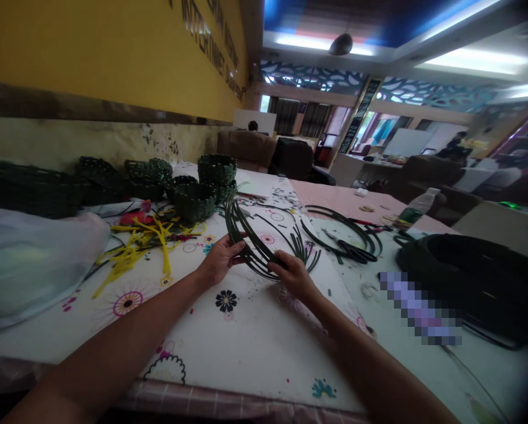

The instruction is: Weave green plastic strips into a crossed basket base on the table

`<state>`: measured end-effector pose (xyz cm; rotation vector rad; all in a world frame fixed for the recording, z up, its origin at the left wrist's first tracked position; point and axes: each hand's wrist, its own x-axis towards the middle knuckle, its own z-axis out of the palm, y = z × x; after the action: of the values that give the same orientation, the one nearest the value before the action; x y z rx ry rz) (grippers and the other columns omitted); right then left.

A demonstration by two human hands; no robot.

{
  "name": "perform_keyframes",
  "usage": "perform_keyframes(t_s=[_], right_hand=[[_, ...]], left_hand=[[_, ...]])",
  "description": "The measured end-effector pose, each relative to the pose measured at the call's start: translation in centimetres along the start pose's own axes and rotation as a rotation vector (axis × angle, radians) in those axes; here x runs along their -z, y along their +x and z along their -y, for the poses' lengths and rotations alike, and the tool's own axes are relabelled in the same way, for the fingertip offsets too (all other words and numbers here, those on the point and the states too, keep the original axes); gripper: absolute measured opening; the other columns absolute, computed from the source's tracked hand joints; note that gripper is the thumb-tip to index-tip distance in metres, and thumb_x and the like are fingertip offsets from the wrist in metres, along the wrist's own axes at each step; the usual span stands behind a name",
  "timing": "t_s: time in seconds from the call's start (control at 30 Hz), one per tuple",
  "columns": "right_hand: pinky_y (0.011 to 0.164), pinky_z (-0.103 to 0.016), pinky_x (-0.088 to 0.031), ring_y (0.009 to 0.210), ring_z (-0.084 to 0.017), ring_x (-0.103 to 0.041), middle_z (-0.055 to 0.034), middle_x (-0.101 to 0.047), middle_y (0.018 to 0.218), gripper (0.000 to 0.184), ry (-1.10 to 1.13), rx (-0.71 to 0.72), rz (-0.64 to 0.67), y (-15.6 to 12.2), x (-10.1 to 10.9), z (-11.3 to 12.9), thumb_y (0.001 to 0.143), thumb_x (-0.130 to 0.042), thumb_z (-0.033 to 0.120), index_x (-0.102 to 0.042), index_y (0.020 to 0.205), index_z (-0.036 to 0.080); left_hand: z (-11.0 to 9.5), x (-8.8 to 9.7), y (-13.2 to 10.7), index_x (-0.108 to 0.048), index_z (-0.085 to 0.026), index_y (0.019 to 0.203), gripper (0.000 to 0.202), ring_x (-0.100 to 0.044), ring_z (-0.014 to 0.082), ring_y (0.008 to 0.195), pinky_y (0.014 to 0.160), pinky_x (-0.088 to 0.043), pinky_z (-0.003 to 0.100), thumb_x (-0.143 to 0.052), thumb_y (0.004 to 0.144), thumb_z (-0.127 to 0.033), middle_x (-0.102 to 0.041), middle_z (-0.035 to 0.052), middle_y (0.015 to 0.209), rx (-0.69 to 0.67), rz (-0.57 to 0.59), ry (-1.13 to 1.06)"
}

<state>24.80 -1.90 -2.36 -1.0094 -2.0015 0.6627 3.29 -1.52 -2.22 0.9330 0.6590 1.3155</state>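
A loose bundle of dark green weaving strips (256, 242), curved into an open loop, is held between my two hands above the flowered tablecloth (264, 330). My left hand (222, 259) is closed round the strips at the bundle's left side, thumb on top. On the lower right of the loop, my right hand (290, 272) pinches several strips between thumb and fingers. The strips' loose ends fan out beyond my right hand. Just right of it, black-handled scissors (356, 251) lie on a second coil of green strips (335, 213).
Dark green woven baskets (217, 169) stand at the back left. Yellow strips (160, 241) and a filled translucent plastic bag (34, 265) lie on the left. On the right are a big dark coil (471, 277), a plastic bottle (418, 209) and a pixelated item (416, 306).
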Motion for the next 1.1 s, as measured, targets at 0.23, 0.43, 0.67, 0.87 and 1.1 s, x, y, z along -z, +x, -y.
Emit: perform_keyframes(t_s=[0.23,0.43,0.67,0.87,1.1], right_hand=[[0.06,-0.026,-0.032,0.063,-0.013,-0.042,0.0026,-0.045,0.066,0.021,-0.029,0.026,0.006,0.1,0.04,-0.3,0.085,-0.057,0.032,-0.047,0.071,0.02],[0.061,-0.026,-0.033,0.065,-0.014,-0.045,0.0016,-0.047,0.067,0.025,-0.078,0.061,0.066,0.19,0.06,-0.31,0.085,-0.059,0.032,-0.047,0.067,0.02],[0.058,-0.026,-0.03,0.062,-0.013,-0.04,0.003,-0.042,0.064,0.03,-0.125,0.047,-0.005,0.19,0.39,-0.14,0.082,-0.059,0.03,-0.037,0.063,0.021],[0.057,-0.025,-0.03,0.063,-0.013,-0.039,0.0033,-0.041,0.064,0.027,-0.04,-0.034,0.03,0.24,0.23,-0.33,0.08,-0.061,0.033,-0.042,0.065,0.02],[0.058,-0.025,-0.032,0.063,-0.013,-0.039,0.0037,-0.042,0.065,0.022,0.152,-0.066,0.069,0.35,0.26,-1.01,0.08,-0.061,0.036,-0.049,0.069,0.02]], left_hand=[[-0.14,-0.04,-0.04,-0.062,-0.016,0.101,0.036,-0.065,0.0147,0.07,0.07,-0.058,0.034,-0.079,0.07,-0.023,-0.068,0.0028,0.082,-0.001,-0.025,-0.006],[-0.11,-0.2,-0.11,-0.063,-0.016,0.096,0.032,-0.066,0.0156,0.074,0.072,-0.058,0.034,-0.079,0.07,-0.025,-0.069,0.004,0.089,-0.006,0.005,-0.003],[-0.05,0.11,0.06,-0.061,-0.016,0.094,0.031,-0.065,0.0147,0.07,0.072,-0.057,0.035,-0.079,0.07,-0.026,-0.069,0.0033,0.084,0.001,-0.009,-0.002],[-0.16,0.16,0.07,-0.06,-0.016,0.095,0.032,-0.065,0.0143,0.07,0.071,-0.056,0.033,-0.078,0.071,-0.026,-0.067,0.0025,0.082,-0.008,-0.002,0.03],[-0.56,-0.23,-0.24,-0.057,-0.017,0.095,0.032,-0.065,0.0143,0.069,0.07,-0.056,0.033,-0.077,0.071,-0.025,-0.064,0.0008,0.08,-0.015,-0.013,0.069]])
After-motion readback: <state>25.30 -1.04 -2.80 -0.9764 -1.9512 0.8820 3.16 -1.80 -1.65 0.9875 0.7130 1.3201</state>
